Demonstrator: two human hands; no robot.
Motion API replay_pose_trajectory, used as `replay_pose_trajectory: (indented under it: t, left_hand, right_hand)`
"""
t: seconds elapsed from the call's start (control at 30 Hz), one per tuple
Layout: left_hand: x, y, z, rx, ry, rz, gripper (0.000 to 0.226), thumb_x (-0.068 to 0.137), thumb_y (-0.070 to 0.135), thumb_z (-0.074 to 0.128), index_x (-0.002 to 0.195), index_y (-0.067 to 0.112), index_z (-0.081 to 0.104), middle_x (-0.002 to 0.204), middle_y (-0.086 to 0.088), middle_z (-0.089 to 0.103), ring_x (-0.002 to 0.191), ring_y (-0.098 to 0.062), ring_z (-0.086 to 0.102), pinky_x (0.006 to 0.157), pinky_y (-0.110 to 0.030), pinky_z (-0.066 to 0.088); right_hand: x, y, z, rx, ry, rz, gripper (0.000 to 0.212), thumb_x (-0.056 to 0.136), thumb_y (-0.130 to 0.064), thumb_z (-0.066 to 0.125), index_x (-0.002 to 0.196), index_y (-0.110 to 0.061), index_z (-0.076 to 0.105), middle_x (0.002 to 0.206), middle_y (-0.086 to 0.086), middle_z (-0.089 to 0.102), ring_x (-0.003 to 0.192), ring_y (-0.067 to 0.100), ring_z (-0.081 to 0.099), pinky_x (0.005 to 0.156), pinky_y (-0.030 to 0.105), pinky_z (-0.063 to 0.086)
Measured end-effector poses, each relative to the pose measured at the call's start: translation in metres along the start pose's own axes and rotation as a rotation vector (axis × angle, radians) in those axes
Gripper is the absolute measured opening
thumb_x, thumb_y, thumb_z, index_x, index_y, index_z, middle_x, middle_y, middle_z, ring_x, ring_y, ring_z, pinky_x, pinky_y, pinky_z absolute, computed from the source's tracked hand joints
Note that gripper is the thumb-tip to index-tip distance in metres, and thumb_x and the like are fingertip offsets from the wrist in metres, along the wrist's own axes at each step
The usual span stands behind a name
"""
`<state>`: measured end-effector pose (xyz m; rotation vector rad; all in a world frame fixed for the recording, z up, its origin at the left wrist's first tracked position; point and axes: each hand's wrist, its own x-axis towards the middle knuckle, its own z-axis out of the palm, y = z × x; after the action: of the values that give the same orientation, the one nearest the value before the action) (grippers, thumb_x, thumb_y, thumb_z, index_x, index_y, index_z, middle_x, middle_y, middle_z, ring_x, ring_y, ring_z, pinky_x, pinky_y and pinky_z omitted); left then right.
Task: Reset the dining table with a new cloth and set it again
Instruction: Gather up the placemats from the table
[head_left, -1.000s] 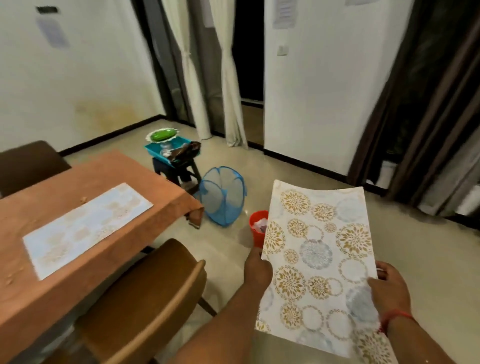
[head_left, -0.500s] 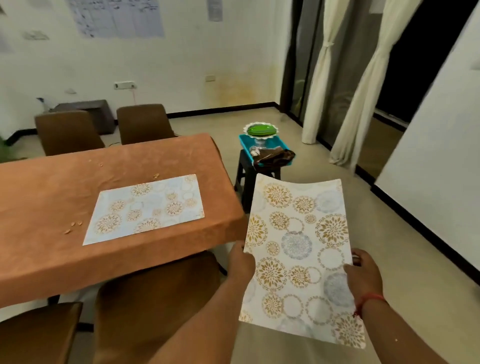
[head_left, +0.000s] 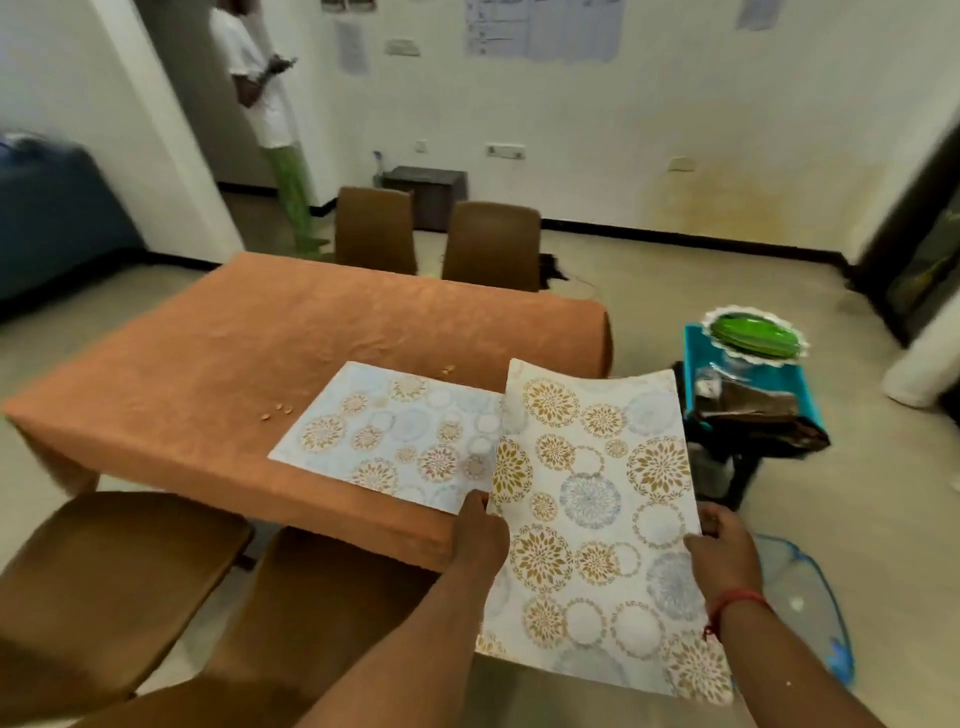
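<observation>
– What do we have on the left?

– Two brown chairs (head_left: 119, 577) near us, and behind them the table under an orange cloth (head_left: 249, 364) with a few crumbs (head_left: 275, 412) – one flat mat (head_left: 395, 436) lies near its right end.

– And our hands?

– Our left hand (head_left: 480, 535) pinches the left edge of a second mat (head_left: 592, 519), held in the air over the table's near right corner; our right hand (head_left: 724, 553) grips its right edge.

– Farther right?

– A blue tray (head_left: 693, 364) with a green plate (head_left: 753, 338) on a stool.
</observation>
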<state>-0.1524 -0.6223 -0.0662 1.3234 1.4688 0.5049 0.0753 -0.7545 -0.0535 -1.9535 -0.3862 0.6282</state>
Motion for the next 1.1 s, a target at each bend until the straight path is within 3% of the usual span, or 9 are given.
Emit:
replay_pose_trajectory:
  t: [0.1, 0.23, 0.37, 0.47, 0.67, 0.8, 1.0, 1.1]
  left_hand:
    - [0.025, 0.016, -0.015, -0.068, 0.163, -0.071, 0.027, 0.096, -0.001, 0.035, 0.103, 0.022, 0.046, 0.086, 0.004, 0.054, 0.070, -0.012, 0.051, 0.051, -0.021, 0.036]
    - [0.053, 0.010, -0.032, -0.186, 0.283, -0.205, 0.030, 0.094, 0.000, 0.035, 0.113, 0.016, 0.052, 0.096, -0.003, 0.060, 0.078, -0.017, 0.057, 0.055, -0.025, 0.043]
    - [0.100, 0.000, -0.052, -0.303, 0.424, -0.258, 0.036, 0.091, -0.005, 0.034, 0.116, 0.013, 0.054, 0.096, -0.009, 0.063, 0.075, -0.022, 0.057, 0.056, -0.028, 0.042]
    - [0.134, -0.006, -0.072, -0.384, 0.521, -0.343, 0.037, 0.092, -0.007, 0.033, 0.115, 0.015, 0.052, 0.094, -0.008, 0.062, 0.073, -0.023, 0.056, 0.058, -0.031, 0.042]
    - [0.177, -0.021, -0.092, -0.522, 0.645, -0.442, 0.036, 0.092, -0.002, 0.039, 0.120, 0.019, 0.050, 0.102, -0.005, 0.063, 0.089, -0.027, 0.063, 0.079, -0.043, 0.057]
    - [0.185, -0.033, -0.092, -0.597, 0.743, -0.463, 0.036, 0.092, -0.004, 0.039, 0.121, 0.014, 0.052, 0.103, -0.008, 0.063, 0.088, -0.029, 0.063, 0.072, -0.038, 0.054]
    - [0.197, -0.041, -0.069, -0.609, 0.899, -0.588, 0.045, 0.094, -0.003, 0.043, 0.137, 0.010, 0.045, 0.115, -0.014, 0.062, 0.092, -0.033, 0.064, 0.068, -0.036, 0.052]
    - [0.200, -0.032, -0.055, -0.509, 0.968, -0.663, 0.042, 0.095, 0.006, 0.050, 0.136, 0.005, 0.043, 0.130, -0.010, 0.052, 0.099, -0.027, 0.061, 0.081, -0.038, 0.056]
  right_hand:
    - [0.047, -0.031, 0.039, -0.024, -0.159, -0.023, 0.033, 0.082, 0.007, 0.059, 0.099, -0.021, 0.063, 0.092, 0.003, 0.069, 0.088, 0.026, 0.063, 0.083, 0.042, 0.054]
    - [0.093, -0.062, 0.102, -0.107, -0.307, -0.043, 0.035, 0.081, 0.005, 0.055, 0.094, -0.026, 0.062, 0.094, 0.002, 0.068, 0.087, 0.026, 0.063, 0.082, 0.041, 0.055]
    - [0.132, -0.091, 0.176, -0.216, -0.378, -0.146, 0.021, 0.082, -0.003, 0.055, 0.092, -0.021, 0.059, 0.086, 0.004, 0.065, 0.079, 0.028, 0.060, 0.075, 0.039, 0.052]
    - [0.150, -0.111, 0.236, -0.250, -0.462, -0.206, 0.033, 0.086, 0.003, 0.049, 0.103, -0.022, 0.061, 0.094, 0.005, 0.067, 0.083, 0.027, 0.061, 0.066, 0.031, 0.048]
    - [0.167, -0.142, 0.324, -0.363, -0.561, -0.309, 0.038, 0.088, 0.011, 0.041, 0.104, -0.019, 0.057, 0.097, -0.002, 0.060, 0.087, 0.022, 0.055, 0.058, 0.025, 0.039]
    - [0.175, -0.152, 0.363, -0.421, -0.689, -0.338, 0.039, 0.087, 0.011, 0.037, 0.104, -0.017, 0.059, 0.102, 0.004, 0.063, 0.081, 0.023, 0.058, 0.056, 0.028, 0.043]
    - [0.197, -0.153, 0.423, -0.478, -0.893, -0.390, 0.058, 0.088, 0.013, 0.039, 0.132, -0.020, 0.059, 0.120, 0.003, 0.058, 0.093, 0.021, 0.055, 0.067, 0.025, 0.042]
    - [0.209, -0.154, 0.440, -0.572, -0.974, -0.419, 0.058, 0.090, 0.011, 0.040, 0.139, -0.018, 0.053, 0.134, 0.008, 0.055, 0.090, 0.019, 0.054, 0.065, 0.025, 0.043]
